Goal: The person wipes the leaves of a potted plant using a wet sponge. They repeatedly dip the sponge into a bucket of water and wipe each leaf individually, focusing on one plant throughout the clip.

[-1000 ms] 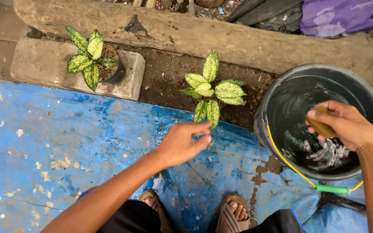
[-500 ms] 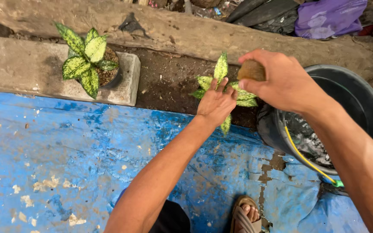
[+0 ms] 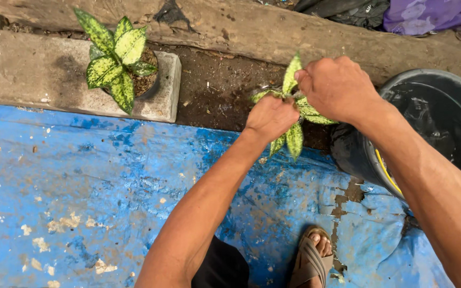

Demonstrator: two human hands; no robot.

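A small plant (image 3: 294,140) with yellow-green spotted leaves stands in dark soil (image 3: 214,90) at the far edge of a blue tarp (image 3: 81,186). My left hand (image 3: 270,117) is closed around the plant low among its leaves. My right hand (image 3: 337,88) is a closed fist, knuckles up, right over the plant's top and touching an upright leaf (image 3: 293,72). The brown rounded object it carried a moment ago is hidden under the fist.
A second spotted plant (image 3: 116,53) sits in a pot on a concrete block (image 3: 33,74) at the left. A black bucket (image 3: 348,154) of water with a yellow-green hose (image 3: 385,170) stands at the right. A weathered log (image 3: 241,26) runs behind. My sandalled foot (image 3: 313,256) rests on the tarp.
My right hand lifted a brown object out of the bucket and came left over the plant. My left hand moved forward and closed on the plant.
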